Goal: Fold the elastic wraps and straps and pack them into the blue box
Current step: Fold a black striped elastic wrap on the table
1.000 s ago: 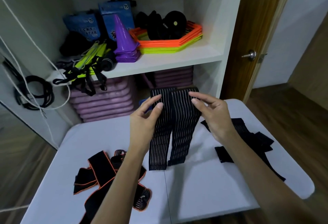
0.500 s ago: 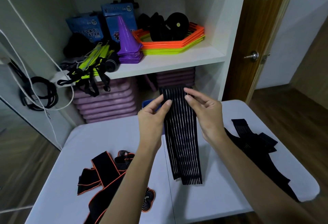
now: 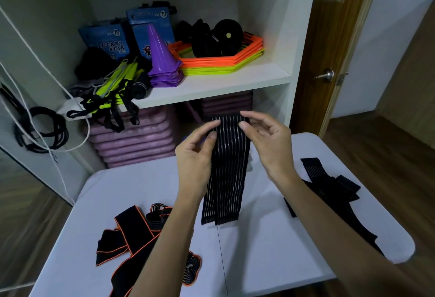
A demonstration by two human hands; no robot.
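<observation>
A black elastic wrap with thin white stripes (image 3: 227, 174) hangs folded over the white table (image 3: 259, 245), its lower end near the table's middle. My left hand (image 3: 195, 155) pinches its top left corner between thumb and forefinger. My right hand (image 3: 266, 141) pinches the top right corner the same way. A black strap with orange edging (image 3: 131, 233) lies loose at the table's near left. Another black striped wrap (image 3: 329, 186) lies crumpled at the right. Only a sliver of something blue (image 3: 186, 137) shows behind my left hand.
Behind the table stands a white shelf unit (image 3: 211, 84) with a purple cone (image 3: 162, 54), orange and yellow hexagon rings (image 3: 223, 61), blue packets and yellow-black straps. Purple mats are stacked below. A wooden door (image 3: 329, 49) is at the right, cables hang at the left.
The wrap was spread as two side-by-side halves; the halves now lie one over the other as a single narrow strip. Both hands moved closer together at its top.
</observation>
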